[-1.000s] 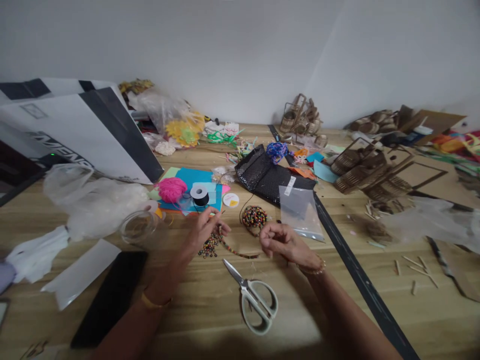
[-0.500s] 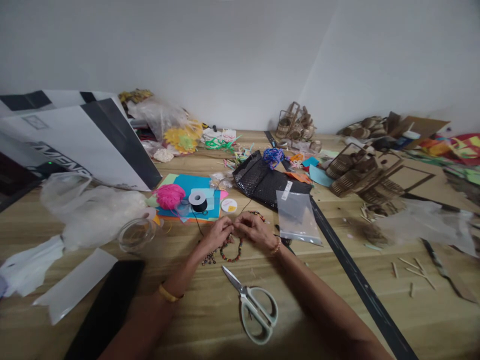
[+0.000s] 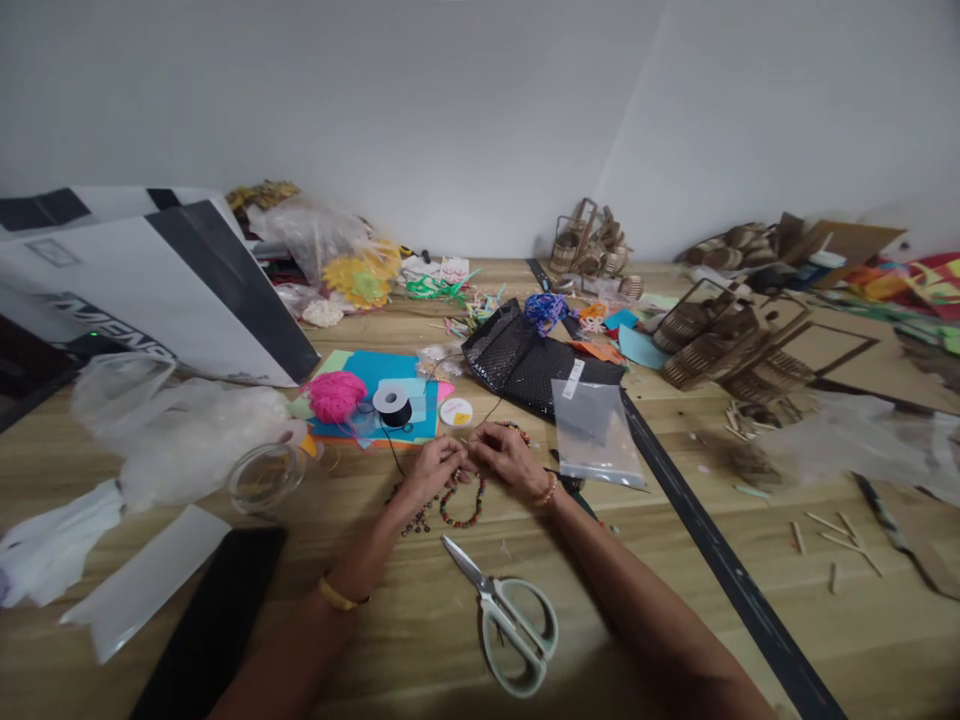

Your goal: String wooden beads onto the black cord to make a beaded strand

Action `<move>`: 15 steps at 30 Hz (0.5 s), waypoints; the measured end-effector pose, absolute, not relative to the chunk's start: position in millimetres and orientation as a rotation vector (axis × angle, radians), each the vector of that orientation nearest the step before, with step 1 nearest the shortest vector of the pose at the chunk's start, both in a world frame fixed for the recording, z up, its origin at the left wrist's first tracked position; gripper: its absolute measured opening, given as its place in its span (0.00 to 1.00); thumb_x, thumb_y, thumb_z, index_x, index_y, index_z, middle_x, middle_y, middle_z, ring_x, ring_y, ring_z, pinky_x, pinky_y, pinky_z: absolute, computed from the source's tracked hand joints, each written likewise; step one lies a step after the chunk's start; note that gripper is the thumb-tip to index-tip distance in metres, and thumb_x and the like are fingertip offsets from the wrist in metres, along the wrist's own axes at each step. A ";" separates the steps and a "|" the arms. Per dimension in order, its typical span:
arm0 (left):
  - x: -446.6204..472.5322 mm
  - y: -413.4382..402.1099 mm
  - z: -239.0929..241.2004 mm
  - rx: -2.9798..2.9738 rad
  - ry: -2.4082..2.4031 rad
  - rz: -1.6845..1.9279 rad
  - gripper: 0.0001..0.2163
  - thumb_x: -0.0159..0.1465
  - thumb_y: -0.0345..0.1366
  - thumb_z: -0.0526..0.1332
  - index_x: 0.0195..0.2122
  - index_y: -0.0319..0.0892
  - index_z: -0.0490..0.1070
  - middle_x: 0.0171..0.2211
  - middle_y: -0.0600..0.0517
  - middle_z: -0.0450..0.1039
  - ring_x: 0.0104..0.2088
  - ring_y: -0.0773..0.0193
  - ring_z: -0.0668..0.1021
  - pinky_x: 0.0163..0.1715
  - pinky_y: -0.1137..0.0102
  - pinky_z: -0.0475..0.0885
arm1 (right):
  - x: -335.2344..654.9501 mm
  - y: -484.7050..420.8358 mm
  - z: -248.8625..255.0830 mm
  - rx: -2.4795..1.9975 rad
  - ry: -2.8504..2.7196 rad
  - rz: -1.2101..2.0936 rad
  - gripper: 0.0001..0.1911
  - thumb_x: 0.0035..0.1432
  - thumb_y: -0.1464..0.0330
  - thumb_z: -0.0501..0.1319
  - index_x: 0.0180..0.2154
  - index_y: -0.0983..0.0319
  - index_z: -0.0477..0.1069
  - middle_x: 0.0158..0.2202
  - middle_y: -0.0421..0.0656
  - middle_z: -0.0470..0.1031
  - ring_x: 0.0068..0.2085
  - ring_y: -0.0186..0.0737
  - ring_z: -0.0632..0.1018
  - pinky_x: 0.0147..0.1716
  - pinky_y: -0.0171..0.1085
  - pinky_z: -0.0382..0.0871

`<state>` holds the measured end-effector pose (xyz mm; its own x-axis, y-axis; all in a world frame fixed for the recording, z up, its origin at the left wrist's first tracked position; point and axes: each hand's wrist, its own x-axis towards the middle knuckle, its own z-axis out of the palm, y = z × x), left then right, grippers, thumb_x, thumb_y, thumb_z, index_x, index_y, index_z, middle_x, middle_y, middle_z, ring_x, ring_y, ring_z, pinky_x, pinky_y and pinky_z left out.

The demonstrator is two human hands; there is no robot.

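Observation:
My left hand and my right hand meet at mid-table, fingertips pinched together on a beaded string. Its loop of small multicoloured beads lies on the wood just below my fingers, and more of it shows behind my right hand. What exactly sits between the fingertips is too small to make out. Thin black cord runs near both hands, by a white-rimmed spool. Small dark beads lie in a cluster under my left wrist. Closer to me rest scissors with pale handles, blades pointing away.
Pink yarn sits on blue sheets beside the spool. A black bubble mailer and a clear zip bag lie beyond my right hand. Small woven baskets stand at right. Left are plastic bags and a clear tape roll.
The view has shifted slightly. My hands stay together at nearly the same spot, fingers still pinched, with only slight finger movement.

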<state>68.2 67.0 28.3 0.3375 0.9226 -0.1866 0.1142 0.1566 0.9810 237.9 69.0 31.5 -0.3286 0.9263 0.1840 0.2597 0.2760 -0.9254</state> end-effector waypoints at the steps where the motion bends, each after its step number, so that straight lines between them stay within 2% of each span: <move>1: 67.6 66.9 28.6 1.288 1.093 0.784 0.15 0.53 0.47 0.63 0.28 0.40 0.63 0.24 0.51 0.75 0.21 0.66 0.77 0.16 0.77 0.63 | 238.3 69.3 32.0 -1.087 -1.778 1.051 0.10 0.58 0.65 0.57 0.28 0.64 0.66 0.23 0.36 0.65 0.25 0.30 0.65 0.25 0.30 0.58; 5: 64.4 67.4 28.6 1.291 1.107 0.824 0.15 0.54 0.47 0.62 0.29 0.41 0.63 0.24 0.51 0.75 0.23 0.63 0.77 0.16 0.77 0.63 | 238.1 68.5 36.7 -1.083 -1.855 0.978 0.07 0.57 0.69 0.57 0.28 0.64 0.68 0.25 0.38 0.69 0.28 0.32 0.68 0.30 0.31 0.61; 10: 63.0 69.5 26.9 1.334 1.090 0.849 0.13 0.54 0.45 0.62 0.28 0.39 0.66 0.24 0.53 0.72 0.24 0.66 0.74 0.18 0.76 0.65 | 235.2 65.3 42.0 -1.075 -1.872 0.966 0.08 0.58 0.67 0.58 0.29 0.64 0.69 0.28 0.41 0.71 0.30 0.34 0.71 0.33 0.32 0.64; 15: 64.5 70.2 26.5 1.343 1.057 0.856 0.12 0.53 0.43 0.63 0.28 0.39 0.66 0.24 0.54 0.69 0.24 0.68 0.72 0.19 0.76 0.67 | 234.7 64.5 45.2 -0.962 -1.922 0.890 0.09 0.61 0.67 0.56 0.31 0.64 0.69 0.38 0.46 0.73 0.43 0.40 0.73 0.42 0.35 0.64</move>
